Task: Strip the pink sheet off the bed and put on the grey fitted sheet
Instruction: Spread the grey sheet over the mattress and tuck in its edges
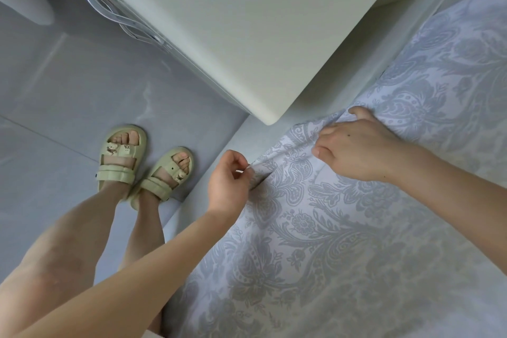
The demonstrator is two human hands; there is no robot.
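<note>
The grey fitted sheet (343,228), pale with a grey paisley pattern, covers the bed across the right half of the view. My left hand (229,182) pinches the sheet's edge at the bed's side, where a small fold stands up. My right hand (356,145) grips a bunched ridge of the same sheet a little further up the bed, fingers curled into the cloth. The white mattress side (315,107) shows bare beyond the sheet's edge. No pink sheet is in view.
A white bedside cabinet (233,22) stands close against the bed's corner, with white cables (115,14) along its left edge. My feet in pale green sandals (142,162) stand on the grey tiled floor (68,85) beside the bed.
</note>
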